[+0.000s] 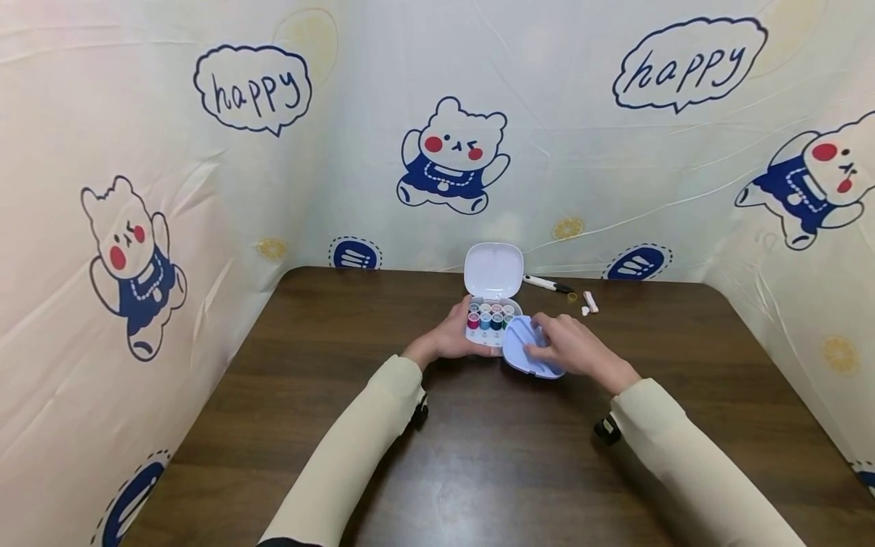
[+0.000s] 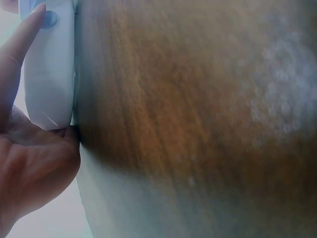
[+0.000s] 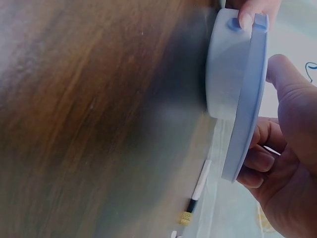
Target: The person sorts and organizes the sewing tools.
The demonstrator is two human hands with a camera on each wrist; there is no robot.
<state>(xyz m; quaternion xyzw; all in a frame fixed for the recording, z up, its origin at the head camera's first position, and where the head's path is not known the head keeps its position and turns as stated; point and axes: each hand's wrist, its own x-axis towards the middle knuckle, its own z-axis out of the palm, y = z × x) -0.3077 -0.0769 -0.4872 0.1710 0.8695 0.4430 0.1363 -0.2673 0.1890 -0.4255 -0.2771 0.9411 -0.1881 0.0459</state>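
A white sewing kit box (image 1: 473,339) sits on the table with its lid (image 1: 494,270) raised at the back. Several thread spools (image 1: 485,320) in different colours stand in it in rows. My left hand (image 1: 454,333) holds the box from its left side; in the left wrist view its thumb (image 2: 22,37) lies by the blue latch button (image 2: 49,20). At the box's front right corner, my right hand (image 1: 570,346) grips a lavender tray-like piece (image 1: 517,355), which overlaps the box and tilts. The right wrist view shows the thumb on one face, fingers curled behind it.
Behind the right hand lie a slim white-and-black tool (image 1: 547,284), a gold thimble-like piece (image 3: 185,218), a small white-and-pink item (image 1: 591,302) and a tiny white piece (image 1: 585,311). A printed curtain (image 1: 342,175) surrounds the brown wooden table (image 1: 328,342).
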